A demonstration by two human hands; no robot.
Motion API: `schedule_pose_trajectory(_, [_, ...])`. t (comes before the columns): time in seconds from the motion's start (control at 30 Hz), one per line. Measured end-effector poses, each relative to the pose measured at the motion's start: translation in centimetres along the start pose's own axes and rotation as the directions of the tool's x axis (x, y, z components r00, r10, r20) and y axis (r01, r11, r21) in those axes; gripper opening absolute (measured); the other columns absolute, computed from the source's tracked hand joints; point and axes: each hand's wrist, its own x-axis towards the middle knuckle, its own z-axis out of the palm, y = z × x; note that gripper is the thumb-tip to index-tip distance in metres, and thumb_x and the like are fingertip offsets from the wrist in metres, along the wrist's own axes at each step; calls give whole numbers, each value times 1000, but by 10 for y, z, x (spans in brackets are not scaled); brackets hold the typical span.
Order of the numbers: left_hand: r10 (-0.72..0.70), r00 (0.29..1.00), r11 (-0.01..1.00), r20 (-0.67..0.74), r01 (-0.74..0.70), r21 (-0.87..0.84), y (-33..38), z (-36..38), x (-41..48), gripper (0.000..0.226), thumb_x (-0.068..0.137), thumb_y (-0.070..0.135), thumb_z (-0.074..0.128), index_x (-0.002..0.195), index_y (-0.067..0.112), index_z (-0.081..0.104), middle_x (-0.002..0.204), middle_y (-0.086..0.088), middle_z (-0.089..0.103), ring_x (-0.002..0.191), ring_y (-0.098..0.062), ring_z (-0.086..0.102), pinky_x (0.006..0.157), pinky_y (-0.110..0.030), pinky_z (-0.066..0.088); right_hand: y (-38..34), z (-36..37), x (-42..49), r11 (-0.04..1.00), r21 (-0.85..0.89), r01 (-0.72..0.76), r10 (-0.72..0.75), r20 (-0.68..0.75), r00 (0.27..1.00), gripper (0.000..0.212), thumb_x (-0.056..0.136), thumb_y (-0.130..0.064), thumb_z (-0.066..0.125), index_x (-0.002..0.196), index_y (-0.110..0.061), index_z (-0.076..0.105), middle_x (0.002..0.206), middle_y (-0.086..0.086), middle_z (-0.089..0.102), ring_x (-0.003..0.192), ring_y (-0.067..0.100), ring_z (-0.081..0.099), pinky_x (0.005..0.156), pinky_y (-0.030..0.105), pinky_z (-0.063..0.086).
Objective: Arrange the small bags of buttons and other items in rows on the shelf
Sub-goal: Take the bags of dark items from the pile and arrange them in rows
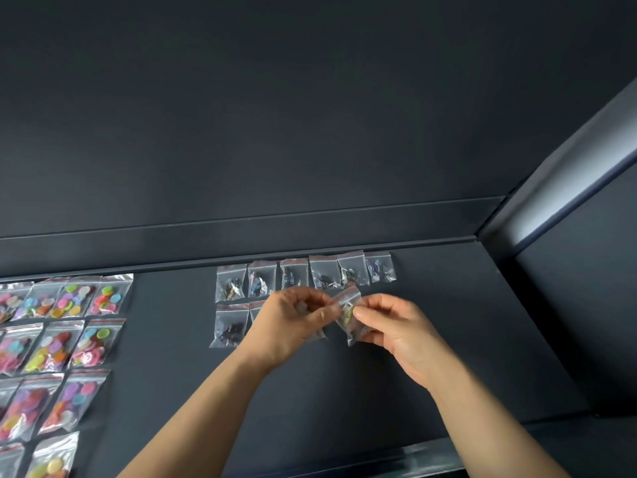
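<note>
Small clear zip bag (349, 313) with tiny mixed pieces inside, held up between both hands just above the shelf (431, 339), centre frame. Likely near weightless, soft crinkly plastic, slick; best pinched at edges or the zip strip, not the lumpy middle. Right hand (396, 331) pinches its 3 o'clock edge, thumb on top; left hand (293, 320) fingers closed on the 9 o'clock edge. Row of six similar bags (306, 276) at 12 o'clock, second row started at 9 o'clock (229, 326). Colourful button bags (69, 326) in rows far at 9 o'clock. Dark matte flat shelf, dark back wall (310, 115).
</note>
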Motion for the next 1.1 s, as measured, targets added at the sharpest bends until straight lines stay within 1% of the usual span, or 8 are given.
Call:
schedule_pose_trajectory(0.23, [59,995,972,-86,-37,233,-13,3,2,1,82,15,72,83,16,73,65,13,66,54,7,55,55,-7,41,9,-7,6,963,-270,0,-10,-36,999,6,83,-6,72,80,-11,72,76,4,72,74,15,65,79,29,55])
schedule_pose_trajectory(0.33, [120,977,896,-179,-29,443,-20,-2,6,7,81,24,72,86,29,71,82,22,66,77,5,60,66,-10,43,12,-5,15,955,-295,-40,-9,-163,987,6,83,-5,72,83,-11,72,77,6,74,71,17,66,74,37,58])
schedule_pose_trajectory(0.5, [111,977,720,-181,46,693,-31,-15,9,22,84,34,67,106,34,69,116,16,61,98,-9,60,77,-26,49,15,2,33,943,-331,-40,-53,-268,962,9,82,-7,74,89,-9,68,79,6,73,67,14,66,59,27,59])
schedule_pose_trajectory(0.63, [99,982,678,-158,49,733,-35,-16,11,24,85,34,66,109,34,67,118,13,59,100,-11,59,78,-28,49,19,5,43,880,-474,-32,-101,-253,962,21,81,-15,76,96,-18,61,84,1,72,65,15,66,52,23,54])
schedule_pose_trajectory(0.73, [104,982,676,-158,47,736,-37,-15,13,19,84,34,65,103,34,68,113,12,59,96,-12,60,75,-28,49,22,4,46,723,-691,25,-226,-202,953,33,77,-27,78,103,-25,58,80,-10,71,70,10,66,68,34,57])
schedule_pose_trajectory(0.83, [106,983,670,-148,40,741,-38,-16,14,18,85,34,64,102,35,69,112,12,58,96,-12,59,74,-27,49,22,4,43,580,-812,66,-318,-150,936,37,76,-31,78,106,-27,57,89,-12,62,70,4,60,71,32,53])
schedule_pose_trajectory(0.93, [105,986,661,-131,29,750,-40,-17,13,21,86,35,63,106,35,68,115,13,57,97,-12,59,76,-28,50,23,3,40,503,-857,117,-379,-97,920,32,76,-31,79,101,-28,60,95,-12,56,65,1,58,66,26,51])
schedule_pose_trajectory(1.1, [111,986,662,-125,20,749,-40,-18,13,23,86,36,63,108,35,68,117,14,56,98,-11,59,77,-27,50,29,2,42,512,-841,174,-390,-47,919,8,76,-19,79,79,-20,71,86,-5,62,66,8,61,66,29,53])
